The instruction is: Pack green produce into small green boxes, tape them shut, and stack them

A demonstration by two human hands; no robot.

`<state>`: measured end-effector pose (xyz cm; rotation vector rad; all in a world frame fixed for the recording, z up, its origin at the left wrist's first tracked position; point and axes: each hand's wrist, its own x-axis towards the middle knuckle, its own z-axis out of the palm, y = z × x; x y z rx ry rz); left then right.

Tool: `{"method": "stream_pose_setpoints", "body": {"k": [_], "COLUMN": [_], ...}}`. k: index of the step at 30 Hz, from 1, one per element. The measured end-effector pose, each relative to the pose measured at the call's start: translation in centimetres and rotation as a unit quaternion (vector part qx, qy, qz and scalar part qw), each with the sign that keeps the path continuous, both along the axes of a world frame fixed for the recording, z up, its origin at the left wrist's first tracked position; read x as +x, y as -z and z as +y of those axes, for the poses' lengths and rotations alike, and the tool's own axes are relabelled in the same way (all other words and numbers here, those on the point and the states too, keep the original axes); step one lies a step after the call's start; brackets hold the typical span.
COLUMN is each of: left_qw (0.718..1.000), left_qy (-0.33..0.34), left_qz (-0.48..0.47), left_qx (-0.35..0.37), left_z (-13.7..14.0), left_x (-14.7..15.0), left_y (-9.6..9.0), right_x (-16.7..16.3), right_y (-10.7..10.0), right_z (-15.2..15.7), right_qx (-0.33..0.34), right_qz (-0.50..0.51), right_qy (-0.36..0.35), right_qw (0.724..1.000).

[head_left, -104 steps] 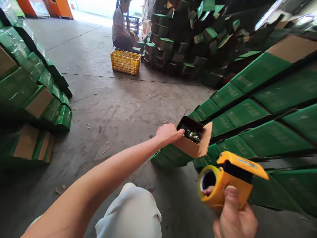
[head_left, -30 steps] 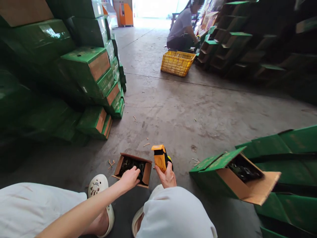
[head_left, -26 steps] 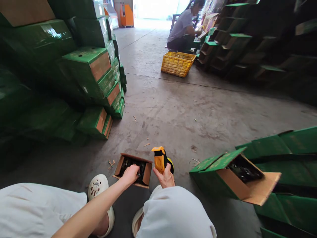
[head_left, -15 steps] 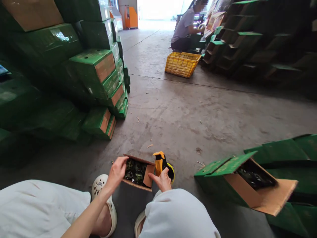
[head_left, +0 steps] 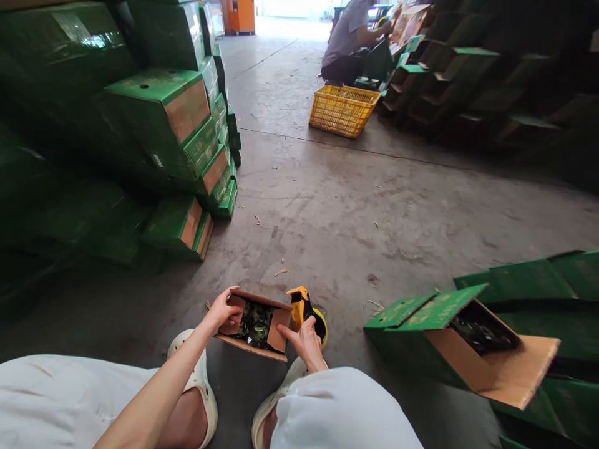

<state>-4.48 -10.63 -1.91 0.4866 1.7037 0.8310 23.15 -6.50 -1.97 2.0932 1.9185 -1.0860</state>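
- The small carton (head_left: 253, 355) sits between the wearer's feet, top flaps up, tilted a little; taking it as the clock's centre, twelve is straight ahead. 
- In it lie dark, shiny wrapped contents (head_left: 256, 324) with green showing through.
- At nine o'clock, the left hand (head_left: 223, 313) is half curled over the carton's end, fingers on the rim and the folded end flap; whether it truly grips cannot be told.
- At three to four o'clock, the right hand (head_left: 304, 342) has its thumb spread onto the opposite end flap, the other fingers curled around a tape dispenser (head_left: 298, 305).
- That dispenser, orange-yellow and black with a yellow-edged roll, is just beside the carton at three o'clock.
- White clogs stand near: left clog (head_left: 200, 369) at seven to eight, right clog (head_left: 276, 399) at five.
- Wood-like scraps (head_left: 281, 272) dot the floor (head_left: 322, 218) at one o'clock.
- Well apart at three, a green carton (head_left: 416, 349) gapes, brown flap outward, dark contents inside.
- At eleven, green boxes (head_left: 159, 118) are stacked high.
- At one, a yellow basket (head_left: 340, 118); beyond it, a crouching person (head_left: 344, 40).
- At two, more boxes (head_left: 468, 75) in shadow.
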Motion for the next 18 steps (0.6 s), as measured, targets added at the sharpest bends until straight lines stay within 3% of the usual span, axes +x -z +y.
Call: {"method": "stream_pose_setpoints", "body": {"k": [4, 7, 10, 13, 15, 18], "left_qw": [0.997, 0.991, 0.994, 0.995, 0.994, 0.994], "left_qy": [-0.018, -0.023, -0.031, -0.016, 0.01, 0.07], "left_qz": [-0.056, -0.135, -0.101, -0.089, -0.099, -0.038], "left_qx": [0.043, 0.013, -0.042, -0.05, -0.052, -0.072], "left_z": [-0.5, 0.0, 1.1, 1.3, 0.6, -0.8], "left_x": [-0.6, -0.9, -0.8, -0.9, -1.3, -1.9], "left_y": [-0.5, -1.2, -1.6, -1.4, -1.0, 0.1], "right_x": [-0.1, -0.2, -0.2, -0.1, -0.1, 0.1], "right_y": [-0.3, -0.7, -0.9, -1.1, -0.9, 0.0], "right_z": [0.1, 0.1, 0.1, 0.1, 0.1, 0.1], "right_qx": [-0.013, -0.023, -0.028, -0.032, -0.037, -0.033], "right_qz": [-0.014, -0.012, -0.008, 0.0, 0.004, 0.006], "right_qy": [-0.004, 0.0, 0.004, 0.006, 0.006, 0.013], "right_qw": [1.0, 1.0, 1.0, 0.999, 0.999, 0.999]}}
